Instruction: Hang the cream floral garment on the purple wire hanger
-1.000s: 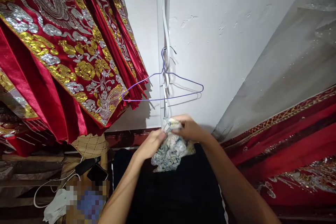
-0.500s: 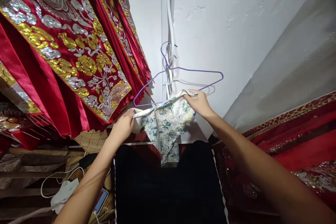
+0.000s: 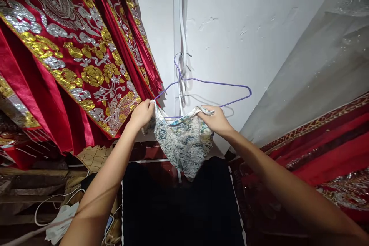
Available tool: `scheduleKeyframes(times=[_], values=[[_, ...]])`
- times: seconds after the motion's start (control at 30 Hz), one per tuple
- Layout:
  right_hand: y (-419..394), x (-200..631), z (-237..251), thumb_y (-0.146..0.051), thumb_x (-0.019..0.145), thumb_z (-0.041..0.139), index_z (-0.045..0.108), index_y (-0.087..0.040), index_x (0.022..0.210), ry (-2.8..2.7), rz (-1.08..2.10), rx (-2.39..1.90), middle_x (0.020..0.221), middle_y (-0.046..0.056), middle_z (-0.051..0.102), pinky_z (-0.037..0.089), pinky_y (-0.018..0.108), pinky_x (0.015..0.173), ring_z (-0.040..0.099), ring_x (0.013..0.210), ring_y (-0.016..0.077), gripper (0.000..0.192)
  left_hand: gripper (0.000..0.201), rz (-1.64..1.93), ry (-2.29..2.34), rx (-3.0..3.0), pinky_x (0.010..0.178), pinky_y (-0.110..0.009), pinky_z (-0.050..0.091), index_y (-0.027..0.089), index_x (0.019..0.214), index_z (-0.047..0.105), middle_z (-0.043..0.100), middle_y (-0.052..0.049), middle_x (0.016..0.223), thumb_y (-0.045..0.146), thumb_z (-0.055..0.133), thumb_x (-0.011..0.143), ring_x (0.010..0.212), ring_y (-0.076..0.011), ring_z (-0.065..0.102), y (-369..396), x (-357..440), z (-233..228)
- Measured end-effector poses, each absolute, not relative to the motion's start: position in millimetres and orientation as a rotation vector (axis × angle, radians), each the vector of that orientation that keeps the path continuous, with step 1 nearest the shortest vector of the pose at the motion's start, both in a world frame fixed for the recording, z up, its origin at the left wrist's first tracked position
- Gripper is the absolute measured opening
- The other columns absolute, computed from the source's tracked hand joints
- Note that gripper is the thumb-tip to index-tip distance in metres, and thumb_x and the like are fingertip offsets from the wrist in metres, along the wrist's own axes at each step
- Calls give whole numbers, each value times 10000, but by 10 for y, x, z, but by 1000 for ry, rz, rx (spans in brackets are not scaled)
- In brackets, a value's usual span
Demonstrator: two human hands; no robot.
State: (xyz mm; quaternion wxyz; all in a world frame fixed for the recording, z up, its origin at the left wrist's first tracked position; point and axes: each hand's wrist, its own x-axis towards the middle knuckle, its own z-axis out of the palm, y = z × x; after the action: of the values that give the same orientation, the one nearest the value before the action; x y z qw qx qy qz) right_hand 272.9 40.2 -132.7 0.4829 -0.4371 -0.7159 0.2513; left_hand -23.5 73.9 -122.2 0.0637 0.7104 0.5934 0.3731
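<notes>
Garment: a small floral cloth (image 3: 184,142), blue-green on white, stretched between 2 hands just below the purple wire hanger (image 3: 207,84), its lower end drooping to a point.
Left hand (image 3: 142,113): closed on the cloth's left top corner, next to the hanger's left end.
Right hand (image 3: 217,120): closed on the cloth's right top corner, under the hanger's bottom wire.
Hanger: hooked beside a white strap (image 3: 182,38) on the white wall (image 3: 245,27).
Surroundings: red embroidered fabric (image 3: 63,61) hangs at left; black cloth (image 3: 178,211) lies below.
</notes>
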Motion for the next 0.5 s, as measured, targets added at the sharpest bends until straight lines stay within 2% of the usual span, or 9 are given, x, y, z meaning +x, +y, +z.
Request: scheduleKeyframes(times=[0.07,0.13,0.2,0.23,0.3,0.33,0.37,0.4,0.5], values=[[395,2702,-1330,-404,856,574,400,-209,607,-1755,587,-1069,589,-28,376,278,261,551,371,578,118,361,258,1091,1843,2171,779,-350,454,218,902,597,692,-98,846,375,417,999,805,-271,651,750,-200,-1236],[402,2706,-1348,-404,872,559,494,-198,642,-1783,571,-1067,626,-5,477,336,263,578,452,614,140,315,250,1214,1763,2211,737,-304,430,222,965,602,687,-69,849,343,388,1008,785,-238,637,713,-159,-1233],[430,2781,-1366,-377,857,586,662,-186,866,-1784,481,-1071,818,44,638,424,286,658,565,732,186,206,231,1320,1672,2245,716,-274,412,225,1044,603,683,-46,865,301,389,1002,788,-213,629,658,-145,-1215],[454,2852,-1368,-361,836,619,682,-190,1079,-1746,401,-1083,956,70,680,459,309,704,602,800,209,304,230,1340,1640,2262,715,-268,408,224,1067,604,682,-40,874,281,393,996,794,-206,626,631,-154,-1201],[524,3052,-1347,-340,780,702,487,-197,1456,-1602,230,-1129,1133,123,684,494,357,751,635,855,235,724,230,1340,1610,2305,724,-268,402,223,1078,610,677,-34,880,251,402,984,801,-203,616,588,-196,-1162],[567,3169,-1321,-343,753,744,392,-181,1530,-1534,166,-1160,1138,148,685,501,372,744,640,839,238,868,229,1331,1600,2331,729,-271,400,225,1075,612,674,-32,881,244,405,981,802,-203,611,571,-224,-1138],[611,3286,-1286,-357,726,780,381,-157,1537,-1494,126,-1191,1101,162,695,503,382,727,642,812,240,926,225,1317,1587,2360,731,-276,398,228,1069,614,668,-30,879,244,408,981,802,-205,606,558,-250,-1110],[652,3394,-1244,-383,701,808,451,-137,1492,-1490,114,-1218,1045,165,708,503,387,711,644,791,244,902,221,1299,1572,2389,734,-280,397,230,1061,615,662,-30,875,247,410,982,804,-208,601,549,-273,-1082],[714,3606,-1119,-508,684,811,700,-134,1164,-1590,152,-1230,921,141,725,511,381,689,660,789,259,618,211,1277,1548,2453,775,-302,410,229,1023,615,637,-48,895,262,410,986,858,-227,593,544,-324,-1009]])
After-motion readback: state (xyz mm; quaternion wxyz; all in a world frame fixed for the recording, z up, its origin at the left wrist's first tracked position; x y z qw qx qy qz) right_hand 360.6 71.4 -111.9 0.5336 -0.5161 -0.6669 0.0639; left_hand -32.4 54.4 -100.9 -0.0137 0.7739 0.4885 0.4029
